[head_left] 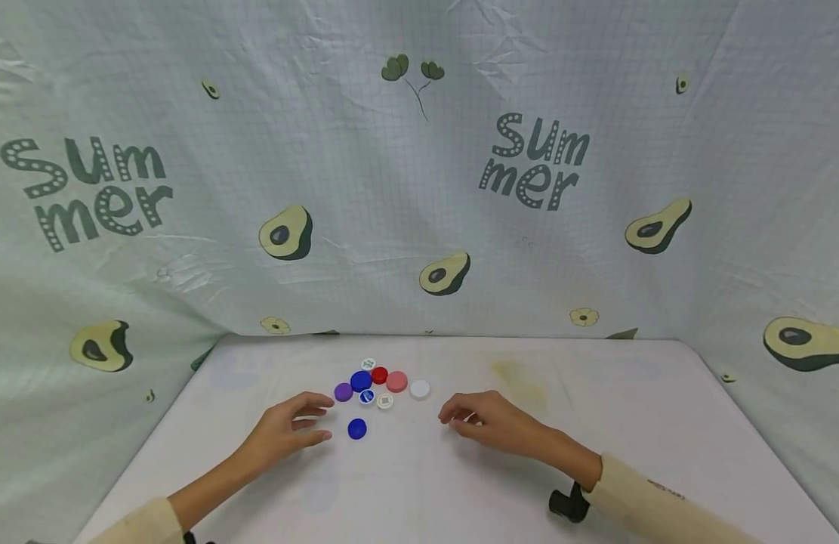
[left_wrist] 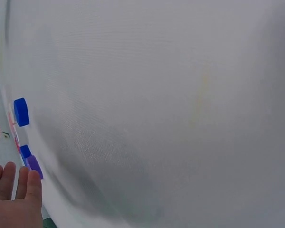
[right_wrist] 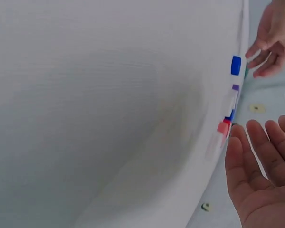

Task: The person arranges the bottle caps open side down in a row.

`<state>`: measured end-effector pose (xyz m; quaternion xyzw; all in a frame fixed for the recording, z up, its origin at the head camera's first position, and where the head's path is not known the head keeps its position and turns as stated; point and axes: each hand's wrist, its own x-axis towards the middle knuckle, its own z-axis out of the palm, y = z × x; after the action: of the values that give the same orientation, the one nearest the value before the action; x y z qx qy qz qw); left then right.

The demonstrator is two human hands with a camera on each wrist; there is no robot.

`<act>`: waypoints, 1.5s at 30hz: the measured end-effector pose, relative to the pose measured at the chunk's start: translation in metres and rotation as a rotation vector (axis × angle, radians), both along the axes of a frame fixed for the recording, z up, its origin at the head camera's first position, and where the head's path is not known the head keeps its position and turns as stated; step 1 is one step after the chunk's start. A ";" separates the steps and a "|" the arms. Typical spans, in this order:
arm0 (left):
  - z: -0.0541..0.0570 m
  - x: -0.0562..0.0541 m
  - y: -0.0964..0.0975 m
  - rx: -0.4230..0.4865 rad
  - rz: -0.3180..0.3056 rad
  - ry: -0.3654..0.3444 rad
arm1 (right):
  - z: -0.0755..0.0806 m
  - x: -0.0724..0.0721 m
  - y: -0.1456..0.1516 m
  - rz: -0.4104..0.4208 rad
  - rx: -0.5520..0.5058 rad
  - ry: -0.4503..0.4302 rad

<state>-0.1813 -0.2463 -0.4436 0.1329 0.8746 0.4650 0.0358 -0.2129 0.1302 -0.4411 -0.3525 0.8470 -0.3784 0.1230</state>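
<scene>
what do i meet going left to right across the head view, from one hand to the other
left hand, purple cap, nearest blue cap, red cap, pink cap, plain white cap, right hand

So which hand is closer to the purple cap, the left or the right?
Left. The left hand is just to the left of the purple cap; the right hand is well to its right, beyond the plain white cap.

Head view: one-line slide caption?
Left hand and right hand flank multicoloured plastic bottle caps on a white tabletop.
</scene>
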 end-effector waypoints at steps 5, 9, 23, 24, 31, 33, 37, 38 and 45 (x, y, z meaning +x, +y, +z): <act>-0.002 -0.003 0.001 -0.034 -0.040 -0.024 | 0.002 -0.006 -0.020 0.038 -0.003 -0.070; -0.003 -0.006 0.004 -0.061 -0.059 -0.046 | -0.002 -0.010 -0.039 0.054 -0.004 -0.112; -0.012 -0.006 0.010 -0.034 -0.065 -0.098 | -0.019 -0.022 -0.089 0.012 -0.033 -0.147; -0.012 -0.006 0.010 -0.027 -0.069 -0.094 | -0.020 -0.023 -0.091 0.012 -0.038 -0.139; -0.020 -0.009 0.016 -0.004 -0.092 -0.073 | -0.020 -0.014 -0.111 -0.067 -0.004 -0.032; -0.022 -0.009 0.018 -0.008 -0.088 -0.070 | -0.020 -0.012 -0.116 -0.076 0.001 -0.026; -0.024 -0.011 0.022 -0.010 -0.075 -0.056 | -0.025 -0.014 -0.124 -0.086 0.017 -0.003; -0.024 -0.012 0.022 -0.009 -0.076 -0.050 | -0.026 -0.014 -0.125 -0.089 0.020 0.006; -0.024 -0.018 0.025 -0.011 -0.117 -0.027 | -0.032 -0.019 -0.131 -0.099 0.024 0.033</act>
<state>-0.1990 -0.2216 -0.4679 0.1774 0.8673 0.4589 0.0756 -0.2322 -0.0006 -0.4732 -0.3145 0.8699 -0.3679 0.0945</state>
